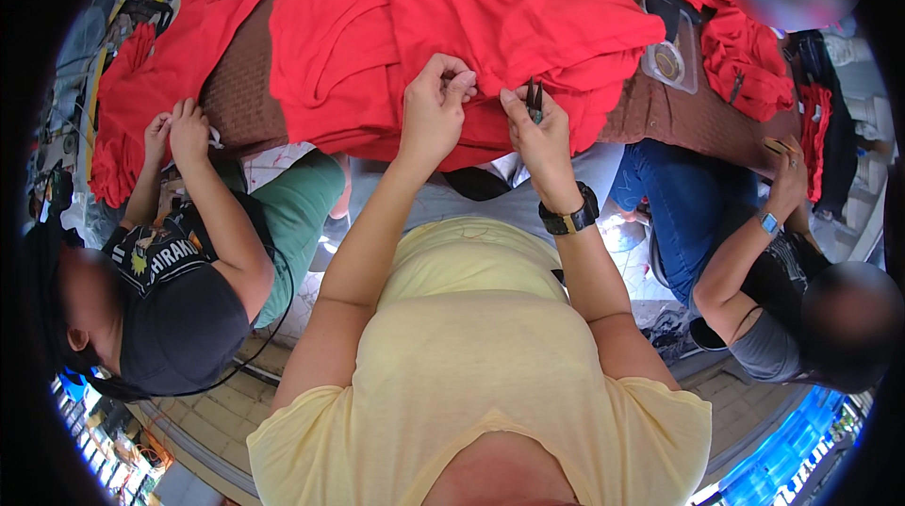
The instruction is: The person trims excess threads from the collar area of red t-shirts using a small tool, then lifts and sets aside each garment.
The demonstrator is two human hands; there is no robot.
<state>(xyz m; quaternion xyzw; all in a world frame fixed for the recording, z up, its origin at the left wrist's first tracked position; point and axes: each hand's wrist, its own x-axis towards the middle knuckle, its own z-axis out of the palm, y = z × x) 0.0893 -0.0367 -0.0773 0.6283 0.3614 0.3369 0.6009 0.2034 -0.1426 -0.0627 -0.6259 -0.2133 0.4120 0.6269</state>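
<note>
A thick stack of red garments lies on a brown table in front of me. My left hand pinches the near edge of the red cloth with its fingertips. Just to the right, my right hand holds small dark thread snips, blades pointing up at the cloth edge. A black watch sits on my right wrist.
A person in a black shirt on my left works another red garment with both hands. A person in jeans sits on my right, one hand near more red cloth. A clear plastic case rests on the table.
</note>
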